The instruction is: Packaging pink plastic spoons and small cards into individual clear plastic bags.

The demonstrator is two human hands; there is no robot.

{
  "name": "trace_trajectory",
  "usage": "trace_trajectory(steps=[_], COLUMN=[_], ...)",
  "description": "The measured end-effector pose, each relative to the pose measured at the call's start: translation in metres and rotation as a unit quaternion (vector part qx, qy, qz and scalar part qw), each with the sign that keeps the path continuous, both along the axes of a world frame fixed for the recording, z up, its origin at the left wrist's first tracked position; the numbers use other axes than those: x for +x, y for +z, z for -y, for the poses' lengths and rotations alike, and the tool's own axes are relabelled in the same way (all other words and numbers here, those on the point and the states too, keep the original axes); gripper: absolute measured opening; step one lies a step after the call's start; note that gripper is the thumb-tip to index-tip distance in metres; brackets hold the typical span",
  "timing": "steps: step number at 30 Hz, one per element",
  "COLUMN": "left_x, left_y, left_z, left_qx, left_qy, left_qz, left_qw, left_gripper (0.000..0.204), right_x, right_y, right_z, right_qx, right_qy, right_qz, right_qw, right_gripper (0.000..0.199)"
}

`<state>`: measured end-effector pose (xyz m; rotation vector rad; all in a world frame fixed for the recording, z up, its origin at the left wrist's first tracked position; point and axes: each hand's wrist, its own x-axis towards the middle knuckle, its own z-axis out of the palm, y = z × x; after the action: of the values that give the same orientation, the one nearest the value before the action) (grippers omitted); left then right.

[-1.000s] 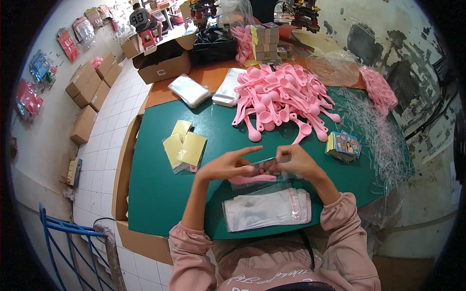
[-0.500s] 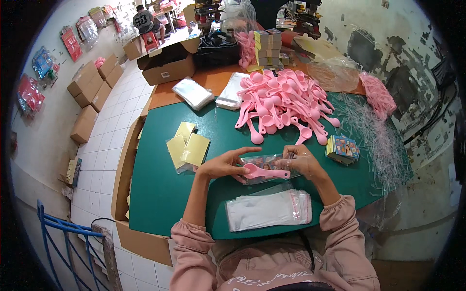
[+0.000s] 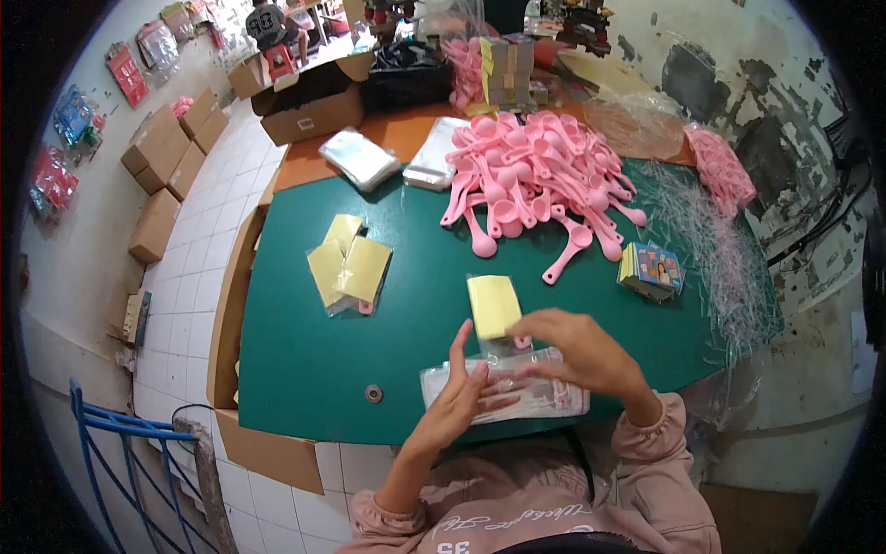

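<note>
A clear plastic bag (image 3: 496, 309) with a yellow card inside lies on the green table in front of me, a pink spoon end showing at its near edge. My right hand (image 3: 586, 355) arches over that near end, its fingertips at the bag and its thumb held apart. Lower and to the left, my left hand (image 3: 449, 406) has its fingers stretched out and holds nothing. Beneath both hands is a stack of clear flat bags (image 3: 554, 399), partly covered by them. Farther left lie several filled bags with yellow cards (image 3: 362, 268).
A heap of pink measuring spoons (image 3: 535, 175) covers the far table, with one spoon (image 3: 568, 249) in front. Printed cards (image 3: 653, 270) are stacked at right beside clear plastic shreds (image 3: 729, 268). Two bag stacks (image 3: 360, 159) lie at the back. A person (image 3: 272, 28) sits far off.
The bag in my hands now lies on the table, yellow card up, with its spoon mostly hidden. My hands have come nearer me, over the bag stack. One loose spoon has shifted.
</note>
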<state>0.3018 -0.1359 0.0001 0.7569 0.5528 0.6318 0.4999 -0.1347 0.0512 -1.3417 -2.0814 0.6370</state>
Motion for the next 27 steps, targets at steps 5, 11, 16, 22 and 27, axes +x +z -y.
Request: trace_trajectory(steps=[5,11,16,22,27], left_x=[-0.008,-0.007,-0.007,-0.005,0.002], left_y=[-0.01,-0.012,-0.006,0.001,0.007], left_z=[0.023,0.029,0.033,0.016,0.011], left_qx=[0.047,0.092,0.111,0.148,0.142], left_qy=[0.022,0.04,0.075,0.07,0.004], left_qz=[-0.076,-0.146,-0.154,-0.178,-0.212], left_qw=[0.996,0.984,0.979,0.97,0.967], left_gripper=[0.061,0.059,0.057,0.05,0.037], right_x=[-0.014,-0.031,-0.035,-0.038,-0.019], right_y=[-0.013,-0.037,-0.034,-0.032,-0.02], right_z=[0.028,0.028,0.028,0.028,0.028], right_qx=[-0.016,-0.043,-0.056,0.117,0.067], right_qy=[0.058,0.063,0.106,0.137,0.189], right_qz=[0.092,0.054,0.031,0.074,0.024], right_qw=[0.994,0.996,0.992,0.981,0.979], right_gripper=[0.025,0.02,0.018,0.02,0.019])
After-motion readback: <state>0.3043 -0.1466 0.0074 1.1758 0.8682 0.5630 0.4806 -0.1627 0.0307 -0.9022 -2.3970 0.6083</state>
